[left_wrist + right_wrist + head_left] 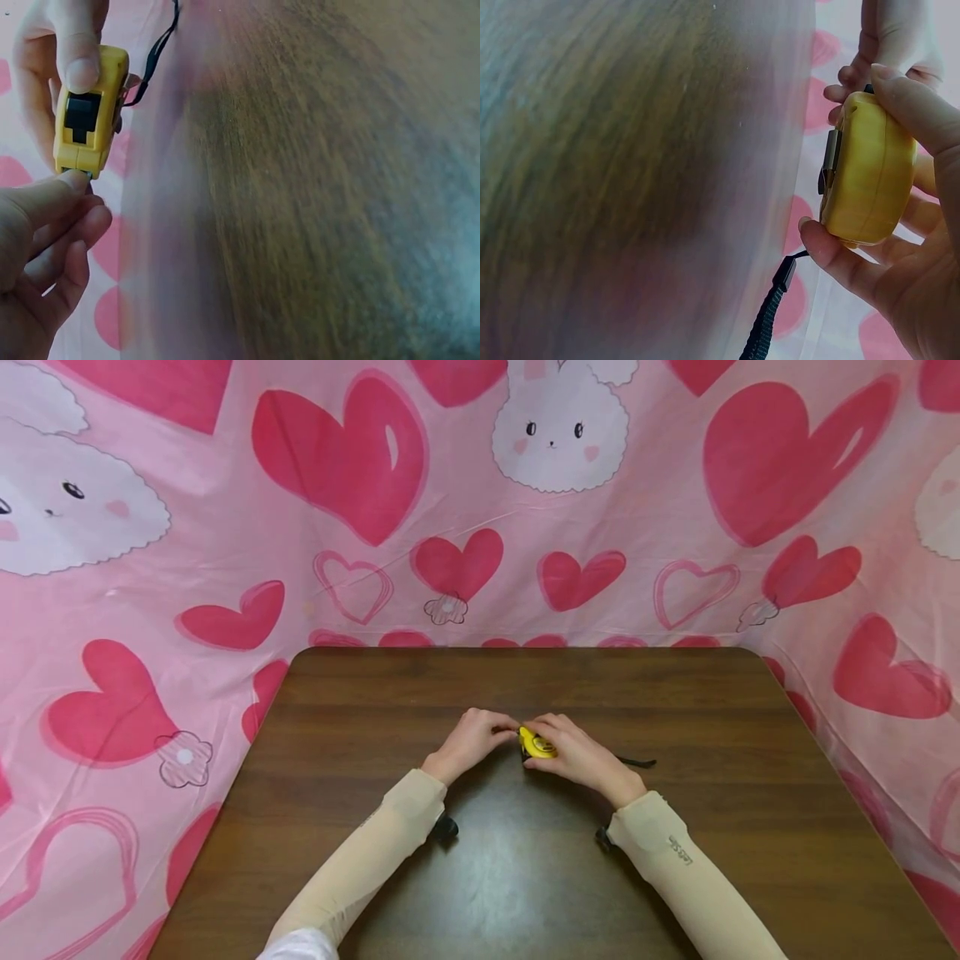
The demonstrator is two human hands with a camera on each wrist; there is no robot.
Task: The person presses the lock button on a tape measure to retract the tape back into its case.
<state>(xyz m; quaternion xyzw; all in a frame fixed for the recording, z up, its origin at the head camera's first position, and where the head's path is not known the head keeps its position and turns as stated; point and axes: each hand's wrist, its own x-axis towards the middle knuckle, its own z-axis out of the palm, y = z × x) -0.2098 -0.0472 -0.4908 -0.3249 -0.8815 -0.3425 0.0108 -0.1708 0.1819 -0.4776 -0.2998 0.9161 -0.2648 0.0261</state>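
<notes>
A yellow tape measure [537,744] with a black slide button is gripped in my right hand [573,752], above the middle of the table. In the right wrist view the thumb lies along the top of the yellow case [874,172], and the fingers curl beneath it. My left hand [471,740] meets it from the left. Thumb and fingers of that left hand [45,232] pinch the tape's end at the mouth of the case, seen in the left wrist view. A black wrist strap [765,319] hangs from the case.
A brown wood-grain table [480,877] lies under both hands. Pink cloth [465,485] printed with hearts and rabbits surrounds it at the back and sides. Small black devices [444,829] sit at both wrists, on beige sleeves [390,852].
</notes>
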